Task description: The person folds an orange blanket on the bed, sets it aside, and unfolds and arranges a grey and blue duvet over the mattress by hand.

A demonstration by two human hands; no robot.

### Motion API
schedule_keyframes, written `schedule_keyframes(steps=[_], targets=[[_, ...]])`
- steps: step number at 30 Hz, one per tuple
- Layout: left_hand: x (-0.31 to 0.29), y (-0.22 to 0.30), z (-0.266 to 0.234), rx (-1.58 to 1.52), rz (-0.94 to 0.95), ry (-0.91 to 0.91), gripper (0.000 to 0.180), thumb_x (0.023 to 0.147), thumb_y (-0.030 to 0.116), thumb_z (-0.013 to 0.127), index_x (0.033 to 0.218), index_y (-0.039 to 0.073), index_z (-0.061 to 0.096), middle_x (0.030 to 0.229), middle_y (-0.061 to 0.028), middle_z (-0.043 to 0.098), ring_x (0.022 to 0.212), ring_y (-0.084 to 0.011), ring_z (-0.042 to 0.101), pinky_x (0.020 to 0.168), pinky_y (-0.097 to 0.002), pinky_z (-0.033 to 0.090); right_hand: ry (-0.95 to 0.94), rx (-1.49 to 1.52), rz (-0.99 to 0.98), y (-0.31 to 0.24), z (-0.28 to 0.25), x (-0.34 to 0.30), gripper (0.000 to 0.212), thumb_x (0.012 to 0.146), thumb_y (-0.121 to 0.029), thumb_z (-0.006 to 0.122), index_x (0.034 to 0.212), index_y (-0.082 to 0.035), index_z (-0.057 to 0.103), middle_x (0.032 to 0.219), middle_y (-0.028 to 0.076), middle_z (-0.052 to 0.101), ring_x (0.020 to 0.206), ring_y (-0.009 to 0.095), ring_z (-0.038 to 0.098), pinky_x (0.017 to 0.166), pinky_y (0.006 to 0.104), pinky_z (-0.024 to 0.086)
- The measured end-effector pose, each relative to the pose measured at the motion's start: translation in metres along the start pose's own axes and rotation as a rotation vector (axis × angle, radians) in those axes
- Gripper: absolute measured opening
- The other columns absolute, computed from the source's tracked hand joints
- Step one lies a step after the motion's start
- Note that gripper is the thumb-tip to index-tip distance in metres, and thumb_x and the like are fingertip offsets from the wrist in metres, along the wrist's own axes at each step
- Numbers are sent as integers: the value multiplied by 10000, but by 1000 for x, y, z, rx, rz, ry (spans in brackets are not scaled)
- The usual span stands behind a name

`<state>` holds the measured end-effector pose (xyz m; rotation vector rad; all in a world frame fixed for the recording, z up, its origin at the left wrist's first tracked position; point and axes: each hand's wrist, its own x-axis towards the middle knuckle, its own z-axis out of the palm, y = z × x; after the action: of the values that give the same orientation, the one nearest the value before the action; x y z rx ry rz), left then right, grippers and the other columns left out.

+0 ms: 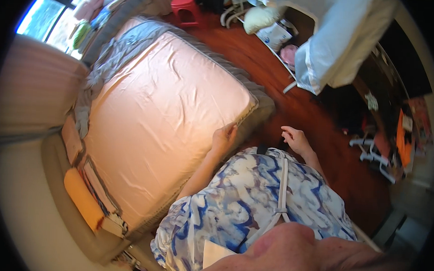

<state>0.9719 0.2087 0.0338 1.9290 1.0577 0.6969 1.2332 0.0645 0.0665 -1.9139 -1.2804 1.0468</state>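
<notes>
Near its corner, left fingers (232, 130) pinch the pink sheet (155, 118), right fingers (288, 134) curl loosely, a blue-printed white package (274, 37) beyond.

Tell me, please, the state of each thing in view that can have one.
Pink sheet, spread out, wrinkled
Grey cover, rumpled
Red stool, upright
White cloth, hanging
Pink curtain, hanging
Left hand, curled at the pink sheet's edge, hold unclear
Right hand, empty, loosely curled

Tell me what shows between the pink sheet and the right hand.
Head view: beside the pink sheet is the grey-brown side of the bed, then bare red-brown floor up to the right hand.
</notes>
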Motion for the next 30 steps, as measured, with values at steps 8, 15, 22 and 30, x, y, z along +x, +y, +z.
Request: schedule_keyframes(steps=[8, 15, 22, 30], targets=[[33, 116, 79, 87, -95, 100, 210, 832, 164, 576, 1000, 46, 622, 760, -172, 628, 675, -323, 618, 600, -381, 486, -148, -124, -239, 15, -126, 69, 247, 833, -151, 553, 1023, -1, 600, 874, 198, 636, 802, 320, 631, 696, 361, 495], [67, 109, 83, 197, -305, 166, 225, 843, 162, 569, 1017, 27, 617, 757, -170, 641, 701, -290, 643, 614, -352, 502, -400, -139, -393, 6, -130, 151, 263, 833, -164, 546, 1029, 5, 597, 934, 213, 624, 878, 352, 606, 750, 373, 481], [140, 53, 60, 157, -267, 360, 236, 841, 189, 575, 1028, 54, 624, 767, -149, 647, 684, -271, 642, 617, -366, 506, -489, -169, -449, -20, -111, 248, 259, 840, -156, 548, 1035, 8, 595, 821, 184, 640, 725, 277, 631, 679, 341, 486], [169, 26, 35, 93, -351, 598, 236, 827, 165, 601, 1032, 50, 624, 754, -154, 650, 675, -258, 652, 601, -334, 507, -689, -191, -532, -62, -82, 344, 276, 847, -151, 549, 1058, 23, 585, 807, 178, 641, 691, 229, 634, 645, 307, 487]])
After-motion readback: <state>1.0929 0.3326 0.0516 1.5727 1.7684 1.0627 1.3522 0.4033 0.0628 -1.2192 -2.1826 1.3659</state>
